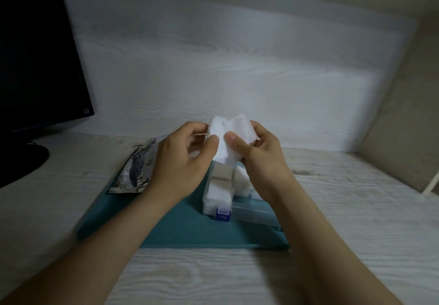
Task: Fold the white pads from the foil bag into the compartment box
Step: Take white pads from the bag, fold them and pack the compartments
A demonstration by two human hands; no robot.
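- A pale wood-grain desk (237, 276) was backed by a matching wall (237, 55), with a dark monitor (35, 55) at far left.
- A foil bag (137, 169) lay on a teal mat (190, 228).
- A white pad (228, 138) was pinched by the left hand (180, 160) and the right hand (261, 160), above the compartment box (218, 198).
- The pad was bent into a V, and its crease ran near to far.

Only the person's arms and hands are in view, and both are bare: the left forearm (107, 245) and right forearm (320, 245) are slim and smooth, uncovered from the lower edge of the view up to the wrists. The left hand (183, 160) and right hand (259, 160) are ungloved, with slender fingers. The right thumb (234, 143) shows a short, rounded, unpainted nail; dim light hides finer detail.
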